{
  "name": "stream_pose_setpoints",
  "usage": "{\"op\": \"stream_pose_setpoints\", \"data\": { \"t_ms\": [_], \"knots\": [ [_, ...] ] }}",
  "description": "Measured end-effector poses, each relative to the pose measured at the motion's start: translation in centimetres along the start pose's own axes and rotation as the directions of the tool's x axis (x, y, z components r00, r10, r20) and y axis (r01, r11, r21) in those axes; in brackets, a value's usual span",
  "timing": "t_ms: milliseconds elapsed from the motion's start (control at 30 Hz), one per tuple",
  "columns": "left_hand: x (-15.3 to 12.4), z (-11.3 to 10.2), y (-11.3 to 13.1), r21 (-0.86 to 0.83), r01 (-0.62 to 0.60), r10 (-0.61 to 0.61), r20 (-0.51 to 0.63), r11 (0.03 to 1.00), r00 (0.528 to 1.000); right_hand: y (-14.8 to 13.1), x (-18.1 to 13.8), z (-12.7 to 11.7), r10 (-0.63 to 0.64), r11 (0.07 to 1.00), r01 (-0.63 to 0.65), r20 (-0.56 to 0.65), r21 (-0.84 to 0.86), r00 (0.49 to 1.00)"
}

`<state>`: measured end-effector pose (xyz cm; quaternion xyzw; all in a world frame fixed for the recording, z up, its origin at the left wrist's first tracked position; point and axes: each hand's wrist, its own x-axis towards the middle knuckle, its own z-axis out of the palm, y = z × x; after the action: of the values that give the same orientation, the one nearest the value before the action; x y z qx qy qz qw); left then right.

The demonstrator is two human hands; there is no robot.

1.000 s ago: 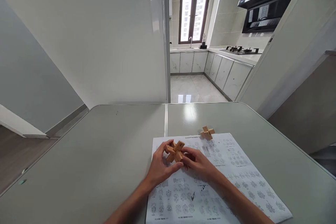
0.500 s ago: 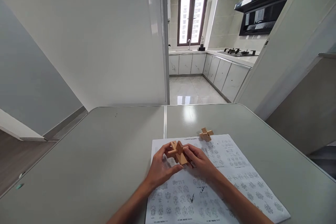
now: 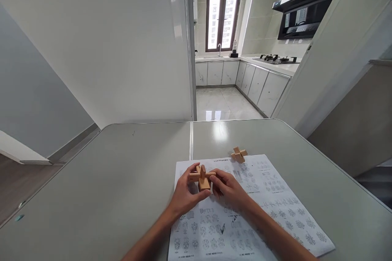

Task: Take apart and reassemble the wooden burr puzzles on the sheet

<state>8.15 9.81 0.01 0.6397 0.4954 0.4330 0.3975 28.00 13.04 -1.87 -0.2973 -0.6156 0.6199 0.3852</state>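
Between my hands is a wooden interlocking puzzle (image 3: 203, 179), made of light brown bars that cross one another. My left hand (image 3: 184, 193) wraps its left side, thumb below and fingers behind. From the right, my right hand (image 3: 227, 186) pinches the end of a bar that sticks out sideways. Both hands are just above a printed sheet (image 3: 211, 226) covered with small line drawings of puzzle shapes. A second, smaller wooden puzzle (image 3: 239, 154) of crossed bars rests at the sheet's far edge. Some fingertips are hidden behind the held puzzle.
The sheet lies on a pale grey table (image 3: 122, 183) with a seam down its middle. A small green bit (image 3: 19, 217) is near the table's left edge. Beyond the far edge, a doorway opens onto a kitchen with a gas hob (image 3: 277, 59) and a window (image 3: 223, 13).
The held puzzle has been turned, so one bar now lies level across and another points towards me. My hands have shifted slightly with it. The second puzzle still rests at the sheet's far edge.
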Motion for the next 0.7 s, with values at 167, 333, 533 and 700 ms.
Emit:
{"op": "stream_pose_setpoints", "data": {
  "t_ms": [167, 333, 533, 700],
  "knots": [
    [0.01, 0.05, 0.63, 0.048, -0.012, 0.012, -0.019, 0.999, 1.0, -0.05, -0.1, 0.16, -0.014, 0.999, 0.013, -0.018, -0.042, 1.0],
    [0.08, 0.2, 0.64, 0.08, -0.017, 0.02, -0.035, 0.997, 0.999, 0.08, -0.01, 0.09, -0.047, 0.993, 0.039, -0.065, -0.113, 0.997],
    [0.15, 0.36, 0.55, 0.094, -0.016, 0.019, -0.027, 0.995, 0.999, 0.14, 0.06, -0.13, -0.099, 0.971, 0.069, -0.122, -0.228, 0.988],
    [0.13, 0.38, 0.55, 0.101, -0.019, 0.021, -0.019, 0.995, 1.0, 0.13, -0.01, -0.05, -0.107, 0.967, 0.068, -0.15, -0.245, 0.983]
  ]
}}
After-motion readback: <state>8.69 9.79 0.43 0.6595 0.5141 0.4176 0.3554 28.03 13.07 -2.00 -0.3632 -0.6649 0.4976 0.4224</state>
